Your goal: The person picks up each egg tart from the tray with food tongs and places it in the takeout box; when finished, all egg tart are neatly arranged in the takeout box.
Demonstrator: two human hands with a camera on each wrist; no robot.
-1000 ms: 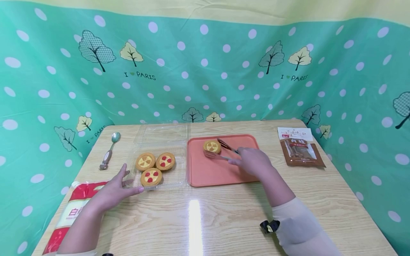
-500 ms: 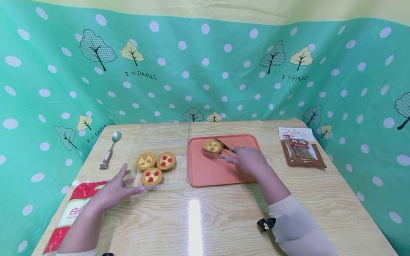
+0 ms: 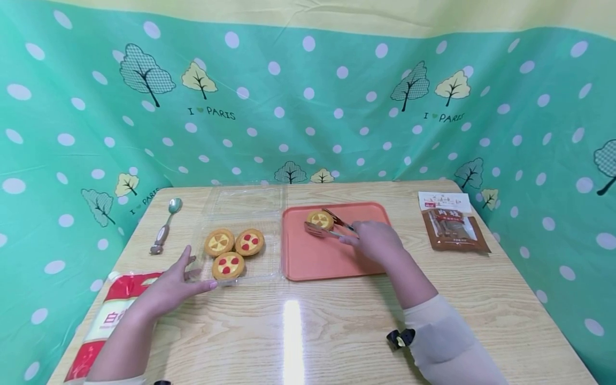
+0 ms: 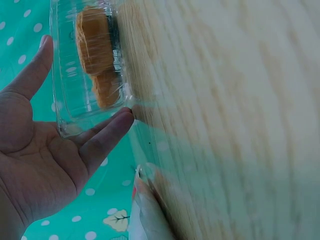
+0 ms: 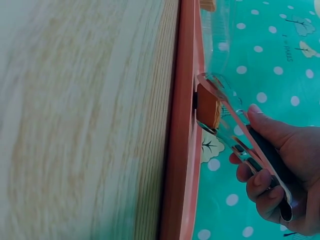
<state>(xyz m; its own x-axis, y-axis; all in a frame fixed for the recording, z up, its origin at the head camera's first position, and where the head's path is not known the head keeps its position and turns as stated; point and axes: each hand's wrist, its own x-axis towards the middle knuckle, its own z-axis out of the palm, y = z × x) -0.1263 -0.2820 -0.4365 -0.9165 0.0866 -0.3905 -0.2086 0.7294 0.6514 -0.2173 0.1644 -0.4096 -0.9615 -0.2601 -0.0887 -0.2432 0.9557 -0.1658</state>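
My right hand [image 3: 377,241] grips a pair of metal tongs [image 3: 316,230] with dark handle grips, fingers curled round both arms. The tong ends stand on either side of a round tart [image 3: 320,220] with yellow wedge topping, which sits on the pink tray [image 3: 332,264]. In the right wrist view the tart [image 5: 208,109] lies between the tong ends; whether both press on it I cannot tell. My left hand [image 3: 166,291] is spread, fingers at the near left corner of the clear plastic box [image 4: 65,112]. Inside the box are three tarts [image 3: 228,266], two with red topping.
A teal spoon [image 3: 166,227] with a brown handle lies at the back left. Under the left forearm is a red and white bag [image 3: 115,313]. At the right lies a brown packet [image 3: 452,227]. The box's clear lid [image 3: 247,202] is folded back behind it.
My right hand and the tongs have shifted slightly left toward the tart over the last second. The left hand, the box and the tarts stay where they were.
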